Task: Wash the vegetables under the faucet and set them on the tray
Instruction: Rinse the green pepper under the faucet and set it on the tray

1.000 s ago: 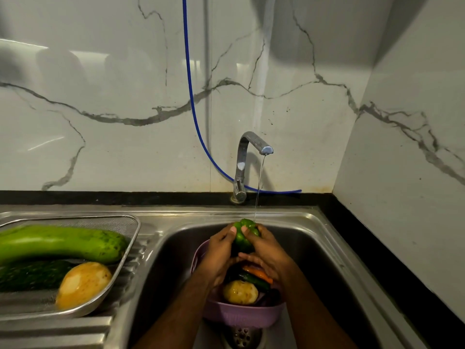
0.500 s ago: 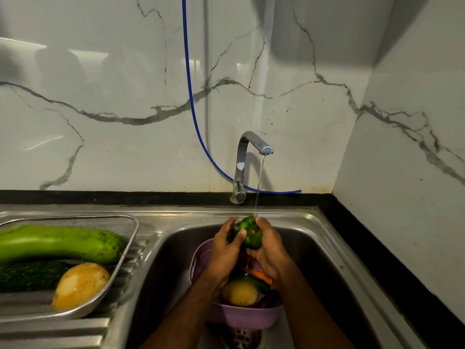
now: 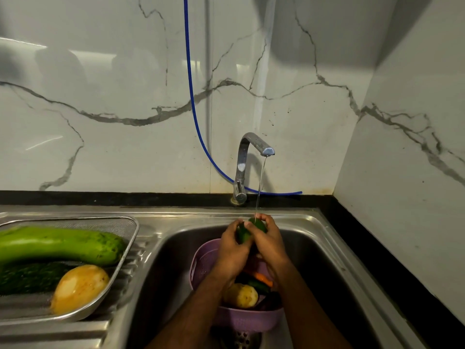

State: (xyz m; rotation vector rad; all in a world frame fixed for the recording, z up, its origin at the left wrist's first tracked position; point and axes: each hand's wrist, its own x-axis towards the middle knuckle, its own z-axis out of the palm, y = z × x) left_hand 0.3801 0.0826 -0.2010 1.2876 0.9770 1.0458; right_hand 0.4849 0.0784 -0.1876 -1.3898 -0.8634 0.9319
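Observation:
A thin stream of water falls from the chrome faucet [image 3: 251,149] onto a green bell pepper [image 3: 243,234]. My left hand [image 3: 232,250] and my right hand [image 3: 268,241] both grip the pepper over the sink basin [image 3: 171,260], and their fingers cover most of it. Below my hands sits a purple colander [image 3: 205,258] with a potato [image 3: 241,295], a carrot [image 3: 263,277] and dark vegetables. On the drainboard at left, a mesh metal tray [image 3: 125,238] carries a long light-green gourd [image 3: 57,244], a dark green cucumber [image 3: 30,277] and a yellow potato [image 3: 79,287].
A blue hose [image 3: 191,96] hangs down the marble wall and runs behind the faucet. A black counter strip [image 3: 392,260] borders the sink at the right and back. The drain [image 3: 239,338] shows beneath the colander.
My hands have lifted the pepper higher toward the stream and turned it between them. My fingers now cover more of it.

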